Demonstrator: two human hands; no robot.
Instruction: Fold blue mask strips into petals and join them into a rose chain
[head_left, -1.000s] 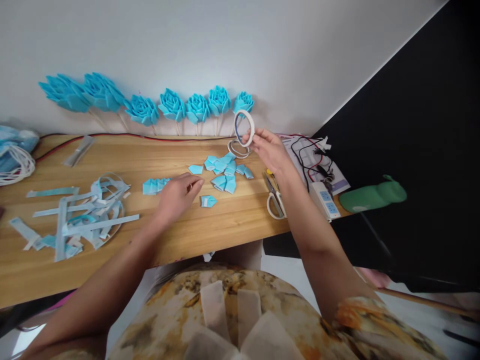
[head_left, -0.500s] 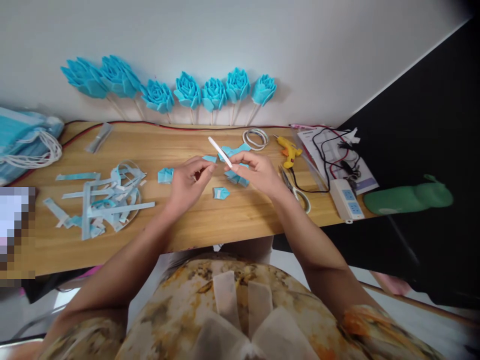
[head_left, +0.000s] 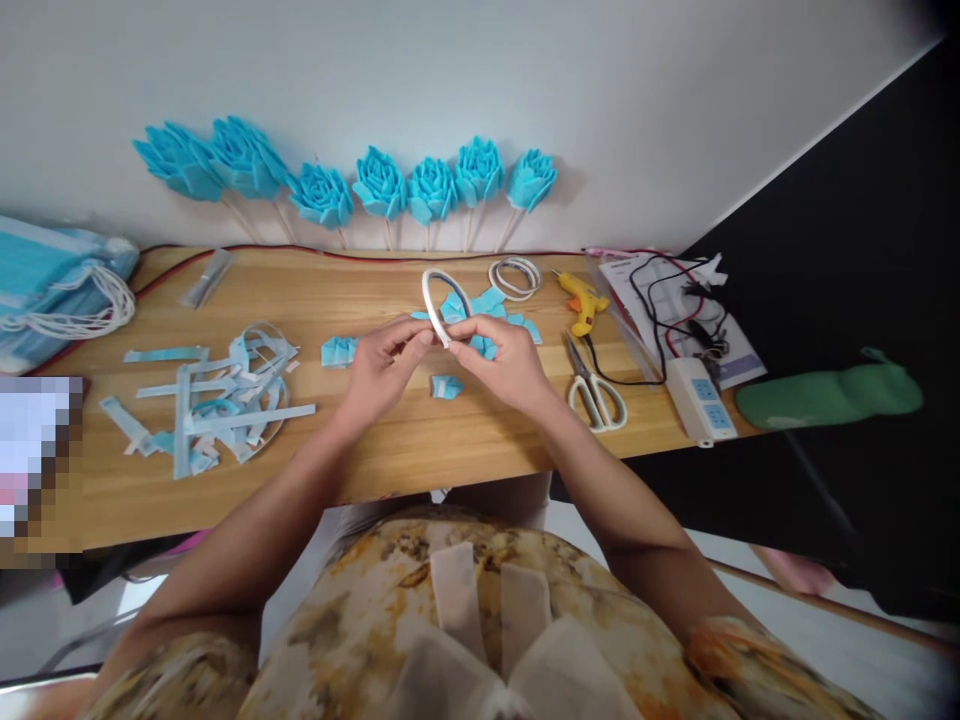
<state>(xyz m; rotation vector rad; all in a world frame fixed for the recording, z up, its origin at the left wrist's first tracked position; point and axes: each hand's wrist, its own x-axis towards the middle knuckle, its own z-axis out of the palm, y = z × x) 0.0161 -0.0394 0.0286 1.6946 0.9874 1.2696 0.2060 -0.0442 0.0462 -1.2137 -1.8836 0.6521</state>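
Above the table's middle, a narrow roll of white tape (head_left: 429, 297) is held upright, its ring turned partly toward me. My right hand (head_left: 501, 358) grips the roll's lower right side between thumb and fingers. Against the lower left side, my left hand (head_left: 391, 368) is closed in a pinch, its thumb and fingertips at the tape. Behind the hands lie folded light-blue pieces (head_left: 487, 303), partly hidden by the fingers. One small folded blue piece (head_left: 446, 387) rests on the wood just below and between the hands, and more folded pieces (head_left: 339, 351) lie left of my left hand.
Blue strips and scraps (head_left: 217, 405) are heaped on the left. Scissors (head_left: 595, 392), a yellow glue gun (head_left: 581, 303), more tape rolls (head_left: 516, 278), a power strip (head_left: 701, 402) and a green bottle (head_left: 825, 392) occupy the right. Blue flowers on sticks (head_left: 431, 190) line the wall.
The tape roll has turned from edge-on to showing its ring. My right hand has shifted slightly left and down, uncovering the scissors' handles. Both hands are closer together at the roll.
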